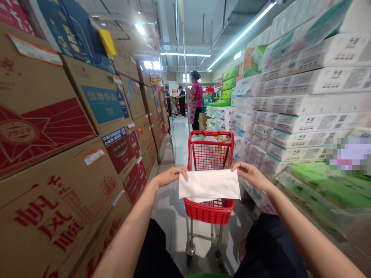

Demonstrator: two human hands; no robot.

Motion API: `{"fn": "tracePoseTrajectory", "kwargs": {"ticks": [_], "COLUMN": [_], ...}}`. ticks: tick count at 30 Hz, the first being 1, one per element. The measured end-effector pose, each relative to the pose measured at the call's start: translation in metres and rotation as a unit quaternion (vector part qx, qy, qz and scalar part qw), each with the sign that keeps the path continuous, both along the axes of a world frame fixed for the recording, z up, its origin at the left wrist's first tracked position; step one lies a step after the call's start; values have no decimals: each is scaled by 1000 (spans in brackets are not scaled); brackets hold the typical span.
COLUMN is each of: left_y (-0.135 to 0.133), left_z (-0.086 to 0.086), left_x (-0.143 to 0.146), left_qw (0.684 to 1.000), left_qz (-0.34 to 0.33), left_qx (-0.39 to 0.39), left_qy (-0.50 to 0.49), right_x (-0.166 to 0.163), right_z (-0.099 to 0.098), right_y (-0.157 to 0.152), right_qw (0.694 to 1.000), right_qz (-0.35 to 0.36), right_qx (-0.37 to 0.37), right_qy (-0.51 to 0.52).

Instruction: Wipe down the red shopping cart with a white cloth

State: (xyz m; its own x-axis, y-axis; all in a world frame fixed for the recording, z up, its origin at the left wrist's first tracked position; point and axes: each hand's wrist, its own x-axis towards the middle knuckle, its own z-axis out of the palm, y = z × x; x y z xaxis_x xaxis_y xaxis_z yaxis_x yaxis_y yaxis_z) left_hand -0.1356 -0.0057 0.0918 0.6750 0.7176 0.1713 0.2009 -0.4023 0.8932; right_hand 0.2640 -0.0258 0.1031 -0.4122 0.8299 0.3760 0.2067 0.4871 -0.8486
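A folded white cloth [209, 184] is stretched level between my two hands. My left hand [174, 175] pinches its upper left corner, thumb on the near side. The upper right corner is gripped by my right hand [246, 172], with the fingers bent over the edge. Just beyond and below the cloth stands a red shopping cart [210, 212] with a mesh basket on grey metal legs with casters. The cloth covers part of the basket, so most of what is inside is hidden.
Stacked cardboard cartons [84, 200] line the left side. Plastic-wrapped packs [290, 104] are piled high on the right, beside green packs [327, 185]. A person in a pink top [196, 94] stands ahead in the tiled aisle [181, 135]; others are farther back.
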Motion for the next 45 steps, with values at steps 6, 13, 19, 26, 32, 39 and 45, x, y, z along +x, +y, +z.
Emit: {"fn": "tracePoseTrajectory", "kwargs": {"ticks": [6, 13, 19, 26, 32, 39, 45], "left_y": [0, -1, -6, -12, -35, -60, -59], "left_z": [-4, -11, -6, 5, 3, -7, -6], "left_x": [26, 76, 102, 103, 137, 151, 115], "left_qw": [997, 926, 923, 932, 917, 932, 974], "left_qz": [66, 290, 280, 266, 314, 134, -40], "left_qx": [-6, 237, 261, 247, 244, 322, 221], "left_qy": [43, 51, 25, -16, 17, 97, 28], "right_x": [-8, -23, -31, -18, -58, -70, -41], "right_z": [-15, -18, -25, -44, -45, -36, -57], "right_y": [0, -7, -5, 4, -12, -26, -20], "right_qw": [993, 980, 973, 967, 965, 923, 930], "right_qz": [-111, -182, -232, -254, -126, 24, -71], "right_qx": [-17, 18, -10, 11, -152, -290, -283], "right_qy": [-40, -76, 3, -29, 173, 250, 221]}}
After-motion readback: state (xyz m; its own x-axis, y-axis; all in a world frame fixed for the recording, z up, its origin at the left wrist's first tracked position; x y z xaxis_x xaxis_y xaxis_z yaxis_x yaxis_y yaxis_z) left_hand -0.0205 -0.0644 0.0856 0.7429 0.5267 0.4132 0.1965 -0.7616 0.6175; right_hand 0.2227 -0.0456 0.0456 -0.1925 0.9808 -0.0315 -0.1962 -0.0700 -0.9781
